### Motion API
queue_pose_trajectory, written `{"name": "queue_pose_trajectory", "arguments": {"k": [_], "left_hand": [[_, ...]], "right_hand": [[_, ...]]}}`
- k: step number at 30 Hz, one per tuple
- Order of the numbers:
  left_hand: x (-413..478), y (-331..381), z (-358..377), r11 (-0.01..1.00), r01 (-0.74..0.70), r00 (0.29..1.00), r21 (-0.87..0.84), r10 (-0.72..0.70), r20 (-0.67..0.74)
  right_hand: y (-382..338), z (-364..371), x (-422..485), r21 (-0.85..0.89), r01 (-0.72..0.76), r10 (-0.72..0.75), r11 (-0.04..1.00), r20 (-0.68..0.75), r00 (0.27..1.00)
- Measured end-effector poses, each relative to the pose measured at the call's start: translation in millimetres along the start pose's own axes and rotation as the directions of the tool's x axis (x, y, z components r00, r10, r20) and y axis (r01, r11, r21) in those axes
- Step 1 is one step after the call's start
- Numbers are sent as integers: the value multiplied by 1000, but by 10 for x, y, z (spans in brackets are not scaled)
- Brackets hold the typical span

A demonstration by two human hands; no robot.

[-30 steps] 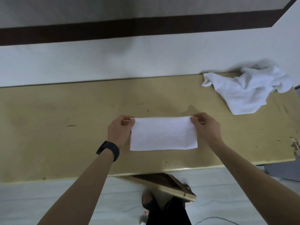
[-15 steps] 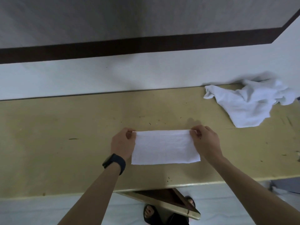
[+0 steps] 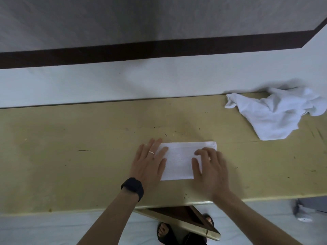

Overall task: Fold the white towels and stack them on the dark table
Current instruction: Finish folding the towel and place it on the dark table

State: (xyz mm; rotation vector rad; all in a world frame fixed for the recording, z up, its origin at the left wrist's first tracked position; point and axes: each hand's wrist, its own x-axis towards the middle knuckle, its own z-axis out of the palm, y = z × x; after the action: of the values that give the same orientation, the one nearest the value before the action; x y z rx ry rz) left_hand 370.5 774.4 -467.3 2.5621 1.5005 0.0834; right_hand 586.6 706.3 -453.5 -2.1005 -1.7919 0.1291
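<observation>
— Head view: where is the towel now?

— The folded towel (image 3: pixel 180 160) lies flat on the table (image 3: pixel 70 156), near the front edge, a neat white rectangle with its long side running left to right. It sits in the same place as half a second ago.

— And the hands?

— That is what has changed. Before, each hand pinched a far corner of the cloth. Now the pinch is gone. The left hand (image 3: pixel 150 163) lies palm down, fingers straight and a little spread, covering the towel's left edge. It has a ring (image 3: pixel 151 152) on one finger and a black watch (image 3: pixel 132 188) on the wrist.

— The right one?

— The right hand (image 3: pixel 210 170) rests palm down on the right half of the towel, holding nothing. It is blurred, so I can't tell how far its fingers bend.

— Anything else on the table?

— A crumpled towel (image 3: pixel 276 115) sits at the far right corner against the wall, well apart from the folded one, as before. Below the table edge, a sandalled foot (image 3: pixel 164 232) shows on the pale floor.
</observation>
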Motion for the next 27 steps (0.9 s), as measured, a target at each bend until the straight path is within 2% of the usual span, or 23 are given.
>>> {"name": "queue_pose_trajectory", "arguments": {"k": [2,4,8,10,13,16,18,20,23,25,27], "left_hand": [[-22,-22,60,1000,-2,998,17,1,68],[-72,-71,75,998,67,991,4,-67,118],[-260,-57,23,989,140,980,48,-145,134],[-317,12,-44,981,190,975,48,-194,111],[-389,75,-105,970,231,966,77,-238,104],[-439,154,-175,972,214,961,95,-227,160],[-460,211,-210,978,199,956,60,-207,206],[-493,212,-235,982,186,964,40,-190,185],[-608,118,-199,998,13,999,54,-15,52],[-709,29,-94,981,-183,980,67,177,87],[-784,-18,-9,950,-295,949,100,280,144]], "right_hand": [[-17,135,-60,-55,10,-7,998,49,999],[78,220,-34,-86,6,2,996,96,995],[238,226,142,-74,184,-171,980,155,973],[256,181,327,-125,263,-232,957,221,947],[236,132,654,-178,297,-222,938,351,910],[148,155,886,-143,284,-190,948,462,866],[106,165,919,-103,276,-197,956,472,859],[72,101,789,-48,279,-243,959,368,898],[67,16,319,50,351,-352,935,241,904],[83,-28,-1,91,450,-458,888,258,851],[138,-29,-260,107,539,-540,835,346,767]]}}
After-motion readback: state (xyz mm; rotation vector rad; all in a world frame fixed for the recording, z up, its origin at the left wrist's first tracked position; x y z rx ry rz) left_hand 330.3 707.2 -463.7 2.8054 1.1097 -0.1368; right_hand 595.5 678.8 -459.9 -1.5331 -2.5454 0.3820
